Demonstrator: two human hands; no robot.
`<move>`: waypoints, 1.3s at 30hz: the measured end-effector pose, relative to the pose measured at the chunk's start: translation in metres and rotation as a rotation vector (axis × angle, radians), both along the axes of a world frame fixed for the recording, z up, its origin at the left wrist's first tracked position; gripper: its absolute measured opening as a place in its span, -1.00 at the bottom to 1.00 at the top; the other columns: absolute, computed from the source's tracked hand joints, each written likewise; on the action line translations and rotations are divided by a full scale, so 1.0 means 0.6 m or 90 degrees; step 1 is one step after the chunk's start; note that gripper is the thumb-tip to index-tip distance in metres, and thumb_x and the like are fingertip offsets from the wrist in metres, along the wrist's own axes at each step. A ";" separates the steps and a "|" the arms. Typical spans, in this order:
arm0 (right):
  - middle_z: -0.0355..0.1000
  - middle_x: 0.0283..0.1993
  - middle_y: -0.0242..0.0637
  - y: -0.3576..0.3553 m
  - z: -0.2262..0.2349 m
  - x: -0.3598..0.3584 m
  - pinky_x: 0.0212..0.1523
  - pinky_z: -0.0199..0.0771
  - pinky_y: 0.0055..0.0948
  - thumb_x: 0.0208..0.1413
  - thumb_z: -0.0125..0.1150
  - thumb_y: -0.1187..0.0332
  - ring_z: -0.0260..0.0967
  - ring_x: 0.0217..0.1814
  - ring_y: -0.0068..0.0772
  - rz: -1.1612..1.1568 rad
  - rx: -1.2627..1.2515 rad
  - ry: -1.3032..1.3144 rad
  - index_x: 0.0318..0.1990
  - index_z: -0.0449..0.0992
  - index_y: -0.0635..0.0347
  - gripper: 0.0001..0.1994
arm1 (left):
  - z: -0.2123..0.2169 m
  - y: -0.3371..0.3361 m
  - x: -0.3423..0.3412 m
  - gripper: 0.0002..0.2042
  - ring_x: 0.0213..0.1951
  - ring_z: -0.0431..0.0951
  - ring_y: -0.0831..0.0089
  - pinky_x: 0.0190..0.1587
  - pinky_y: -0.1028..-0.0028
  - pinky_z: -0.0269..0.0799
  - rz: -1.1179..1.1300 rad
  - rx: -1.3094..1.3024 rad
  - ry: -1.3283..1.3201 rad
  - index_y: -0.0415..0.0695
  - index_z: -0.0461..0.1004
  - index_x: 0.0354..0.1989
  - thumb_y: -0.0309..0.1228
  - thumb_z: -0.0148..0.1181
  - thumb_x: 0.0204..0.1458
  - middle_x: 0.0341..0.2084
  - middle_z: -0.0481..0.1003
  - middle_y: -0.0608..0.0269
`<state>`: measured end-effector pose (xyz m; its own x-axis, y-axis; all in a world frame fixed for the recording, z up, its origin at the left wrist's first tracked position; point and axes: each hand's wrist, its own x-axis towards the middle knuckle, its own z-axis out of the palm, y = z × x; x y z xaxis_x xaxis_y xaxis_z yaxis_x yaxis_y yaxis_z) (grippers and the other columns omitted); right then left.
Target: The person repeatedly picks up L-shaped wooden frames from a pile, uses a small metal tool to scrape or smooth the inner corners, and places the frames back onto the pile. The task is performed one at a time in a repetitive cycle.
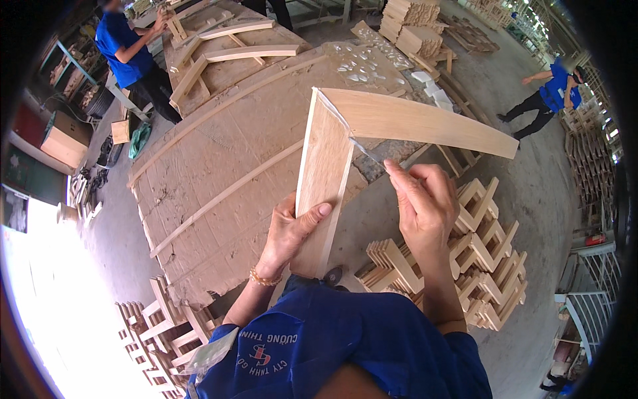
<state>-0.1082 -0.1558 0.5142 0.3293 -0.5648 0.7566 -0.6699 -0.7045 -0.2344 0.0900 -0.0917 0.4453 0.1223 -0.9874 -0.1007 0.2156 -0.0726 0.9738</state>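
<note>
My left hand is closed round the lower end of an angled piece of pale wood, thumb lying across its face. A long tapering wooden arm joins it at the top corner and reaches right. A whitish line of what looks like glue or filler runs along the joint. In my right hand, pinched between thumb and fingers, is a thin greyish tool, like a small spatula. Its tip touches or nearly touches the inner corner of the joint.
A cardboard-covered table with wooden strips lies ahead. Stacked wooden frames stand at right and lower left. One person in blue works at the far left; another is at the far right. Angled wooden parts lie behind.
</note>
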 end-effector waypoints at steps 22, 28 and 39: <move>0.31 -0.46 -0.39 0.004 -0.011 -0.013 -0.42 0.29 -0.41 -0.14 0.24 0.48 0.30 -0.44 -0.39 0.024 0.056 -0.033 -0.13 0.56 -0.01 -0.67 | -0.010 0.003 -0.001 -0.52 -0.36 0.56 0.43 -0.31 0.48 0.49 -0.034 0.028 0.011 -0.33 0.40 -0.17 -0.13 0.29 -0.08 -0.39 0.54 0.05; 0.28 -0.48 -0.40 0.006 -0.014 -0.010 -0.43 0.28 -0.40 -0.17 0.24 0.49 0.28 -0.44 -0.39 0.026 0.062 -0.024 -0.14 0.56 -0.01 -0.66 | -0.028 0.005 0.001 -0.53 -0.37 0.56 0.42 -0.32 0.47 0.49 -0.039 0.035 0.025 -0.34 0.41 -0.16 -0.15 0.28 -0.08 -0.40 0.55 -0.02; 0.30 -0.45 -0.37 0.005 -0.017 -0.016 -0.43 0.28 -0.41 -0.22 0.25 0.54 0.29 -0.44 -0.38 0.021 0.076 -0.074 -0.15 0.58 0.02 -0.64 | -0.027 0.004 -0.011 -0.51 -0.38 0.56 0.40 -0.33 0.46 0.50 -0.029 0.019 0.060 -0.34 0.42 -0.16 -0.14 0.29 -0.09 -0.41 0.55 -0.02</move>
<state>-0.1179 -0.1525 0.5038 0.2629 -0.6432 0.7191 -0.6103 -0.6882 -0.3924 0.0836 -0.0896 0.4291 0.0663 -0.9881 -0.1386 0.3013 -0.1126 0.9469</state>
